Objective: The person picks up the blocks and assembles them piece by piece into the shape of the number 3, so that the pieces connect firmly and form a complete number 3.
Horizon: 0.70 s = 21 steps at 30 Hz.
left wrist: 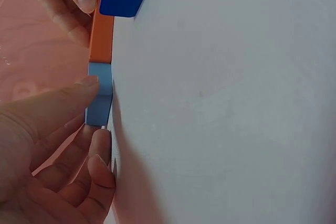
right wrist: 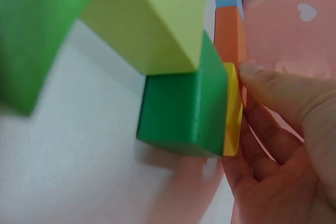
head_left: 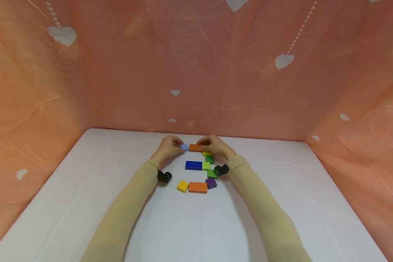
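At the far end of the block arrangement, my left hand (head_left: pixel 166 148) pinches a light blue block (head_left: pixel 185 147) between thumb and fingers. In the left wrist view, this light blue block (left wrist: pixel 98 109) meets the end of an orange block (left wrist: pixel 101 43). My right hand (head_left: pixel 217 146) holds that orange block (head_left: pixel 195 147) near its right end, with the thumb on the near face and the fingers behind. A small yellow block (head_left: pixel 206 153) lies just below the right fingers, and a dark green block (right wrist: pixel 170 108) stands against it in the right wrist view.
Nearer on the white table (head_left: pixel 196 225) lie a dark blue block (head_left: pixel 194 165), a lime block (head_left: pixel 206 166), a green block (head_left: pixel 211 173), a purple block (head_left: pixel 211 183), another orange block (head_left: pixel 198 187) and a yellow block (head_left: pixel 182 186). A pink curtain (head_left: pixel 196 72) hangs behind.
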Available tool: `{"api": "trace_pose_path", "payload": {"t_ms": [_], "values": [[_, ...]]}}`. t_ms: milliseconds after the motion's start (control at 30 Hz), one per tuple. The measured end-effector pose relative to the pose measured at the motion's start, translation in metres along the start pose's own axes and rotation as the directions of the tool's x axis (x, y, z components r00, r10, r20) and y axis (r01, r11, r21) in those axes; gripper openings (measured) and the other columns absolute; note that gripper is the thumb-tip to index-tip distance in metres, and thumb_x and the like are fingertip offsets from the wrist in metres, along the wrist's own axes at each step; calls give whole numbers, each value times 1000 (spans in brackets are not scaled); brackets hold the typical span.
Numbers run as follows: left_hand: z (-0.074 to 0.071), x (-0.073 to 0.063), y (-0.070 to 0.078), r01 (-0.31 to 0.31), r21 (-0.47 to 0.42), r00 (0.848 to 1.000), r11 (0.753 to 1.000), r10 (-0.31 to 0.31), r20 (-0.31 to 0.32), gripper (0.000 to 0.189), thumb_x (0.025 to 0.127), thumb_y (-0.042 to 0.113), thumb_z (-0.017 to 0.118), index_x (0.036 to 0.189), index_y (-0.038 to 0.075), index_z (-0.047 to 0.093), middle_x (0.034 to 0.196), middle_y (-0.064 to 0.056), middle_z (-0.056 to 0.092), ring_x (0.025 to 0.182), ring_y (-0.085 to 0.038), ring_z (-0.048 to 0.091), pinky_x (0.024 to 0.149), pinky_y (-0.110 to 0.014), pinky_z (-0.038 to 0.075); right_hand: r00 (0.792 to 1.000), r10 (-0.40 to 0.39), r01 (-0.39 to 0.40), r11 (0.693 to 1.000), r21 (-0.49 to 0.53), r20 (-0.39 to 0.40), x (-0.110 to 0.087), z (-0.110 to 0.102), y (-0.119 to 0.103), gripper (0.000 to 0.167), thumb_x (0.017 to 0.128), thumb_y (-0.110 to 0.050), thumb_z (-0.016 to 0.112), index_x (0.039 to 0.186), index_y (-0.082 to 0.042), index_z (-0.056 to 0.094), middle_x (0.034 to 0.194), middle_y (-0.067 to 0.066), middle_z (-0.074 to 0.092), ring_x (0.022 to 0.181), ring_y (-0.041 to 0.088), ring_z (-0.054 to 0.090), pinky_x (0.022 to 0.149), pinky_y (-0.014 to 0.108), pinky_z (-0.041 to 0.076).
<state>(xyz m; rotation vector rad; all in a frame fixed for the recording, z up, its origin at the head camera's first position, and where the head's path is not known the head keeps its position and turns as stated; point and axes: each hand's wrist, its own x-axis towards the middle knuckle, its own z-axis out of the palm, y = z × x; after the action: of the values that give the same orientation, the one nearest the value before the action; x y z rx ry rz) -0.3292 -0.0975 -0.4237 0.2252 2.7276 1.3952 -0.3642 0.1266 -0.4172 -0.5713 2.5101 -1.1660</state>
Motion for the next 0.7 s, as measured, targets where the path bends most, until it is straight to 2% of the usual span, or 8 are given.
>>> {"api": "trace_pose_path", "payload": {"t_ms": [400,700], "values": [[1,1,-1,0,-1,1000,1000,0,-4,29,83,7,74,110,0,65,106,-14,62,99,-27,55,90,-39,46,1000,16,-15,999,-36,7,0,-1,0,26,95,-12,61,120,-10,66,119,4,61,98,23,52,84,29,49],[1,3,-4,-17,1,1000,1000,17,-5,30,82,8,75,110,1,65,106,-13,62,97,-27,55,89,-38,47,1000,-20,21,998,-59,11,0,-2,-1,27,95,-11,61,121,-6,65,117,7,62,104,21,55,93,33,46]]}}
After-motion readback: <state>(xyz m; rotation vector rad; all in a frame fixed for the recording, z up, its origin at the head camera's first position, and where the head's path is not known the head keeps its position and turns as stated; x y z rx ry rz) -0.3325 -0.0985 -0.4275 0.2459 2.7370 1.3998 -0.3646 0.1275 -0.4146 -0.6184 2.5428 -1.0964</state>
